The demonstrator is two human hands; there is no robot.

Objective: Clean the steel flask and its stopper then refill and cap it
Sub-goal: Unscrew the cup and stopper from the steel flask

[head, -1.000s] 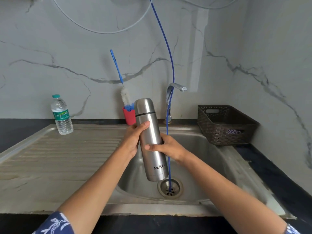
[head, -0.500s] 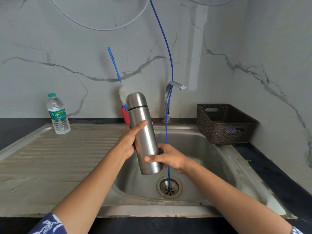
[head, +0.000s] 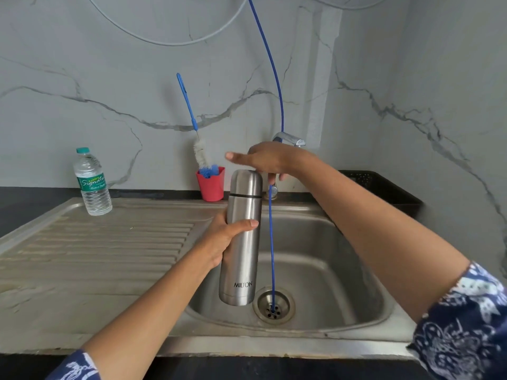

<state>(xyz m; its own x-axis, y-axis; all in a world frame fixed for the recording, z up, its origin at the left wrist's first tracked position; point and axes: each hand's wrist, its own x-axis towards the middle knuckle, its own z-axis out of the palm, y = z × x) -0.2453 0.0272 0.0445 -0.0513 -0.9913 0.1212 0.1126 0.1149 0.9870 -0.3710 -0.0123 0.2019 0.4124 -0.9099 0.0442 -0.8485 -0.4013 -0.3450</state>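
From the head view, the steel flask [head: 242, 242] hangs upright over the sink basin [head: 356, 223], just left of the drain [head: 274, 305]. The left hand [head: 222, 239] is wrapped round its middle, thumb across the front. Its cap [head: 245, 182] is on, seated at the dark seam.

The right hand [head: 270, 161] is at the top of the cap. The forefinger is stretched out to the left and the other fingers droop behind the flask; it has no firm hold that shows. Whether it touches the cap cannot be told.

Judging by this, the job is at its very start. The flask is closed, so the stopper is not out and nothing has been washed, refilled or recapped. Unscrewing the cap looks like the step in hand.

The tap [head: 289, 139] shows no running water. A thin blue hose [head: 271, 242] drops from above into the drain.

The bottle brush [head: 201, 154] stands in a red cup [head: 211, 186] at the back edge of the surface, behind the flask. A plastic water bottle [head: 93, 185] stands at the back of the drainboard [head: 109, 242], toward the left. It may serve for the refill.
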